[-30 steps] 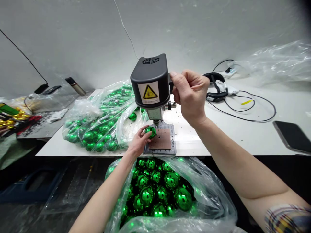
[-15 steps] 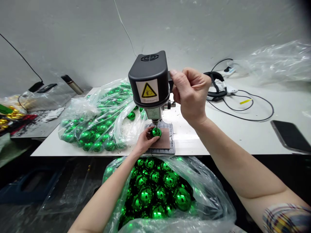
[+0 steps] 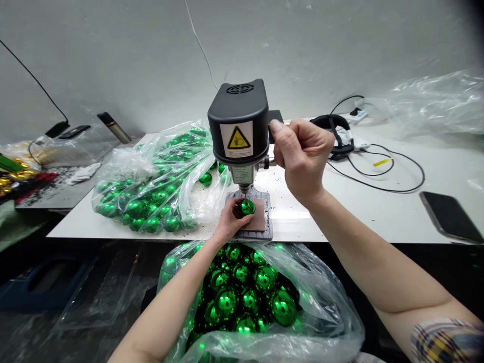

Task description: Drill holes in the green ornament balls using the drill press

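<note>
A black drill press (image 3: 239, 113) with a yellow warning sticker stands at the table's front edge. Under its bit, my left hand (image 3: 231, 219) holds a shiny green ball (image 3: 248, 206) between thumb and fingers, over a brown board (image 3: 257, 218) on the grey base plate (image 3: 268, 224). The bit's tip meets the top of the ball or is very close to it. My right hand (image 3: 304, 156) is closed at the right side of the drill head; what its fingers grip is hidden behind them.
An open plastic bag of green balls (image 3: 249, 300) lies below the table edge. Another bag of green balls (image 3: 151, 201) covers the table's left part. At right are a black headset (image 3: 333, 136), cables and a phone (image 3: 451, 214). A bottle (image 3: 114, 127) stands behind left.
The drill head, both hands and the green ball appear slightly farther right. The ball has also moved slightly right over the brown board, with my left hand still around it.
</note>
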### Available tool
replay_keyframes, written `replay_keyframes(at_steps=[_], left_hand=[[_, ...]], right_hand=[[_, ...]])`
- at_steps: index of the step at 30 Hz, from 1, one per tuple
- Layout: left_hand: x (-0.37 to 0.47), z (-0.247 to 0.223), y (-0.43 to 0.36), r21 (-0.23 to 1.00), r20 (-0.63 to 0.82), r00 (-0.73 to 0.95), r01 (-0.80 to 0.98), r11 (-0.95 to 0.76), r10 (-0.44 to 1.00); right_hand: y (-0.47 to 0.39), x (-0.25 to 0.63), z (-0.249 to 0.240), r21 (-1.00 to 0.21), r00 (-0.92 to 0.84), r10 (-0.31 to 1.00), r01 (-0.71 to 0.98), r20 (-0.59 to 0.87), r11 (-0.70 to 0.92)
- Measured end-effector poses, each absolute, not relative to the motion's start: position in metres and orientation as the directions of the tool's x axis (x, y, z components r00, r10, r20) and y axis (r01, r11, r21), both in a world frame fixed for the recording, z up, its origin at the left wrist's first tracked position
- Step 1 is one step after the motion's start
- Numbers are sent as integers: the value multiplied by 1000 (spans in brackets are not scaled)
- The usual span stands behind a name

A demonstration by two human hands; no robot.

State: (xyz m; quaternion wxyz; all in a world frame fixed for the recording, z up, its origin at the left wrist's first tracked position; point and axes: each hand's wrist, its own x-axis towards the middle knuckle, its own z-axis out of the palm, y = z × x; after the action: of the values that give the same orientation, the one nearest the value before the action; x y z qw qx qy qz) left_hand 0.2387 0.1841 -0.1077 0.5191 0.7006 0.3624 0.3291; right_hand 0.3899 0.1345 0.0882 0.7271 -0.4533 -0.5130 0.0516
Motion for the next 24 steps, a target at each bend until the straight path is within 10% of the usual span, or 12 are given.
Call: replay_keyframes(at_steps=[24], left_hand=[[239,-120,173,914,156,381,294,-279,911]], right_hand=[[142,394,80,-539,387,388,449,836,713]])
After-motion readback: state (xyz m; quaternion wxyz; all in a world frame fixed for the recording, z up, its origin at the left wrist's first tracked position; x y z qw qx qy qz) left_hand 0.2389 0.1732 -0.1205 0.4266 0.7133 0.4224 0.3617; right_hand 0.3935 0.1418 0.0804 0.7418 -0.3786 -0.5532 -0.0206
